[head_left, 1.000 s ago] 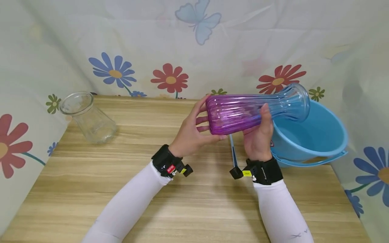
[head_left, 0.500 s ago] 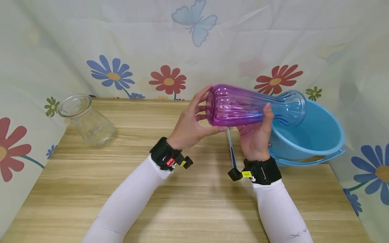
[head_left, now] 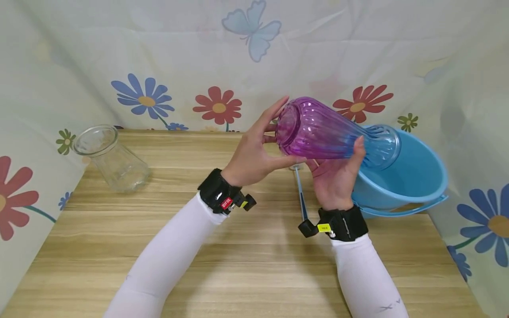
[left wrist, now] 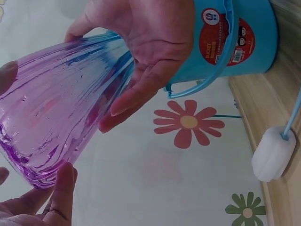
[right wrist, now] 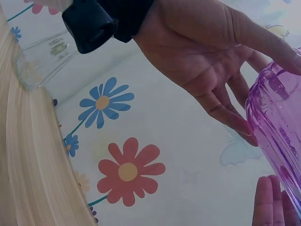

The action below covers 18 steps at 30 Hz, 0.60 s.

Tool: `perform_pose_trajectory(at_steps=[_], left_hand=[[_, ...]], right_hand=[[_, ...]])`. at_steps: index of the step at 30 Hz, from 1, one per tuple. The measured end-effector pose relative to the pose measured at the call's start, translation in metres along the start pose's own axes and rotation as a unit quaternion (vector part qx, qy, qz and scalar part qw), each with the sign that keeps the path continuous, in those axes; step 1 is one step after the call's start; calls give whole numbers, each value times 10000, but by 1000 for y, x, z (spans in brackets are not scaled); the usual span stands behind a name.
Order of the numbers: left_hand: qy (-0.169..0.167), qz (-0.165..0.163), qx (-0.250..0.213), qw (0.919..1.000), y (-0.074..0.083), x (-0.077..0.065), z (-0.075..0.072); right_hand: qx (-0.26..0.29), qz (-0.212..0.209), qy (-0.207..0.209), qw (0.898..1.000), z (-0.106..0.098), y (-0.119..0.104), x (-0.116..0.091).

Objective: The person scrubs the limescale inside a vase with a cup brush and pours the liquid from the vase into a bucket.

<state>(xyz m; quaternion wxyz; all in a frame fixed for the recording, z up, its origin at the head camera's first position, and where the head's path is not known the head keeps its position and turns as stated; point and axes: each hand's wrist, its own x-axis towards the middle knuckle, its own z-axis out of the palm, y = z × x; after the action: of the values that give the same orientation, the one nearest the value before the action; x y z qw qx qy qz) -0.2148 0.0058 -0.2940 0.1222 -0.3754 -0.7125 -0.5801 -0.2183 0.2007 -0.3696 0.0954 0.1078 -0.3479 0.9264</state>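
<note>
A ribbed glass vase [head_left: 318, 128], purple at the base and blue toward the flared mouth, is held tilted above the table. Its mouth points right and down, overlapping the blue bucket [head_left: 417, 165] in the head view. My left hand [head_left: 254, 154] grips the base end, thumb below and fingers behind. With its thumb across the front, my right hand [head_left: 336, 183] holds the vase near the narrowing neck; its fingers pass underneath. In the left wrist view, the ribbed body [left wrist: 61, 103] runs between both hands. The right wrist view shows the left fingertips against the purple base [right wrist: 277, 89].
A clear glass jar [head_left: 119, 163] stands at the back left of the wooden table [head_left: 254, 269]. Below the vase lies a slim blue handle [head_left: 301, 194]; a white sponge head [left wrist: 274, 154] shows on it in the left wrist view. Flower-printed sheeting encloses the table's back and sides.
The vase has turned so its base has risen and faces nearer the camera, while its mouth has dipped toward the bucket. My left hand has moved up with the base.
</note>
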Motion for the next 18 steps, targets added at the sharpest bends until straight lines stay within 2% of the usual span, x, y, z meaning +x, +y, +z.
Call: perform_pose_trajectory(at_steps=[10, 18], left_hand=[[-187, 243, 101, 9995, 11, 16, -1], [-341, 399, 36, 9986, 17, 24, 2]], right_hand=[[800, 112, -289, 9963, 2, -2, 3], [1196, 208, -94, 9926, -1, -5, -1]])
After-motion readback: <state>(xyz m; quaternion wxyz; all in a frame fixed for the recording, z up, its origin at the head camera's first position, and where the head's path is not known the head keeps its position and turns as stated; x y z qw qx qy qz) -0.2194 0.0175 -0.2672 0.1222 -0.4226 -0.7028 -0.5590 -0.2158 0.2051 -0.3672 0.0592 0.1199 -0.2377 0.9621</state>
